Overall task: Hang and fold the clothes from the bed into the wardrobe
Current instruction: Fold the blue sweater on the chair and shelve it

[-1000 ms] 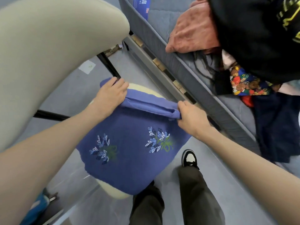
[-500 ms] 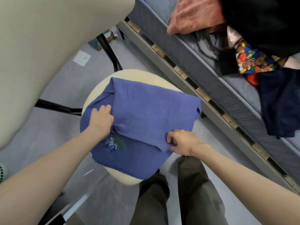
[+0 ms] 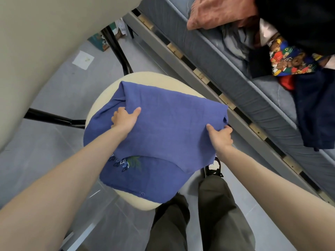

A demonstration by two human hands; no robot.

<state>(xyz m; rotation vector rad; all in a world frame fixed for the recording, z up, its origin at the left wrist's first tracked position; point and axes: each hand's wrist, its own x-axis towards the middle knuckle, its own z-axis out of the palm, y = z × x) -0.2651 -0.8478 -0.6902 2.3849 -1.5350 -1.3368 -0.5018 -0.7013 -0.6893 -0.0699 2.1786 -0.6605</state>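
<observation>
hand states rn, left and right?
left hand: closed, fingers gripping a fold of the blue garment on the chair seat.
right hand: closed, pinching the same garment's right edge.

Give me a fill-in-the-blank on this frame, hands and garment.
The left hand and right hand both grip the ____ garment.
Its leaf embroidery shows beside the ____ forearm.
It rests on a cream seat, while the piled clothes lie on the ____.
Missing: blue; left; bed.
</observation>
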